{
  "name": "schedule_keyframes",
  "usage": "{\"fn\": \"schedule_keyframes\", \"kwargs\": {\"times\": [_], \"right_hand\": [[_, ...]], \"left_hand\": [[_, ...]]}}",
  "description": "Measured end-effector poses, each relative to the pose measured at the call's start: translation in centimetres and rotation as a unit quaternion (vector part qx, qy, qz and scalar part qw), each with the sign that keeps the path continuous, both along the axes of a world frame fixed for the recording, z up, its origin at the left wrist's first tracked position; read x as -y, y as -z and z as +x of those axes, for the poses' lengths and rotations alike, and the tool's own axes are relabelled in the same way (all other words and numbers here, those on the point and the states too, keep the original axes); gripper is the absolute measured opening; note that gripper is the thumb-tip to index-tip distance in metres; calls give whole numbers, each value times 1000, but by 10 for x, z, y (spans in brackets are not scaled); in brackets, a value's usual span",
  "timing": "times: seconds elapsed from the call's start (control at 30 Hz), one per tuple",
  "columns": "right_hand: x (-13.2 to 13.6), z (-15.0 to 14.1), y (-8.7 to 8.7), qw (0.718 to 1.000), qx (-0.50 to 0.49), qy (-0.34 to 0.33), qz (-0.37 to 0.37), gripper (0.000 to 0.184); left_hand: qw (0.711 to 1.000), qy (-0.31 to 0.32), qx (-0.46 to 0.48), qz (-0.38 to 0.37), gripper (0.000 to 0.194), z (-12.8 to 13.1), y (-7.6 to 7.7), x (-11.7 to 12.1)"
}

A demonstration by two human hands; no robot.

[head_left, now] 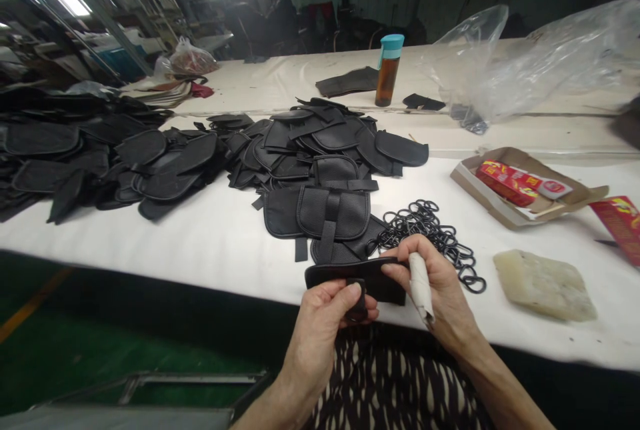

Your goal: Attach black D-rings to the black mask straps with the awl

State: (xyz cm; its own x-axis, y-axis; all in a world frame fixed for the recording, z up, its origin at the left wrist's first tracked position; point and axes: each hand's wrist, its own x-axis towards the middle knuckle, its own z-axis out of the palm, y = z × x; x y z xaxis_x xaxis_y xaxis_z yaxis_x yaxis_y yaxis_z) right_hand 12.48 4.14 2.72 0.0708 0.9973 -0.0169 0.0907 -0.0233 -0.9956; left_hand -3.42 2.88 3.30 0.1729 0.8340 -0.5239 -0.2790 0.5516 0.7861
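Close to the table's front edge I hold a black leather flap [370, 277] with dark edging. My left hand [320, 323] is closed, thumb on top, on the short black strap [356, 300] of that flap. My right hand [435, 277] pinches the flap's right end between thumb and finger. Across its palm lies a slim stick-like tool [421, 287] wrapped in white, its tip hidden. Just behind my hands are black flaps with straps [335, 213], laid overlapping. Black metal rings [425, 227] lie heaped beside my right hand.
Heaps of similar black flaps [175, 170] spread across the left and middle. To the right are an open cardboard box [525, 217] with red packets, a pale waxy block [545, 283] and a red card [620, 223]. A bottle [387, 73] and clear plastic bags [530, 63] stand behind.
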Motion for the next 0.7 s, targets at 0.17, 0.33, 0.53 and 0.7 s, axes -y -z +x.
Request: {"fn": "schedule_keyframes", "kwargs": {"times": [0.17,0.33,0.53,0.7], "right_hand": [[0,4,-2,1000,6,-30,3,15],[-2,4,-1,999,5,-38,1,14],[-4,5,-1,999,-5,-53,-4,14],[-4,5,-2,999,10,-52,3,13]], "left_hand": [[1000,-7,0,-6,22,-1,-1,1],[1000,1,-10,-17,24,-3,-6,-1],[1000,1,-15,-10,21,-6,-7,-5],[1000,6,1,6,21,-5,-3,-4]]}}
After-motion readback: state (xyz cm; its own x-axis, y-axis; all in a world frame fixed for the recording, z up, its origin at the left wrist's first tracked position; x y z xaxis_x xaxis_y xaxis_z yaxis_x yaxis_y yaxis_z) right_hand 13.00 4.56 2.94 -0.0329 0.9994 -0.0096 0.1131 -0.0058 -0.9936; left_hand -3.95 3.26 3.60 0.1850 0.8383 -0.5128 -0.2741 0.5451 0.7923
